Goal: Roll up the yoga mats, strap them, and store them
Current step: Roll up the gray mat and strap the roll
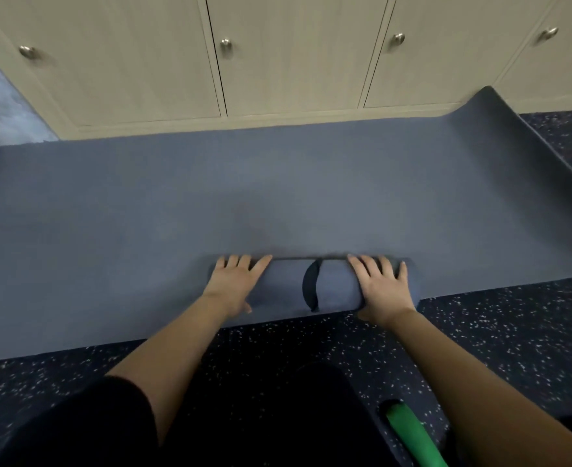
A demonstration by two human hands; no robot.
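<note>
A blue-grey yoga mat point(277, 197) lies spread flat across the floor, and its far right corner curls up against the cabinets. At its near edge sits a short blue-grey roll point(288, 288) with a dark strap point(309, 286) around its middle. My left hand point(235, 281) presses flat on the roll's left end with the fingers spread. Palm down on the right end is my right hand point(380, 286), also with its fingers apart. Both thumbs reach down the near side of the roll. A rolled green mat point(409, 433) lies by my right forearm at the bottom.
Pale cabinet doors point(277, 62) with round metal knobs run along the far side, right behind the spread mat. The floor point(480, 332) is dark rubber with white speckles. My knees in black clothing point(244, 416) fill the bottom of the view.
</note>
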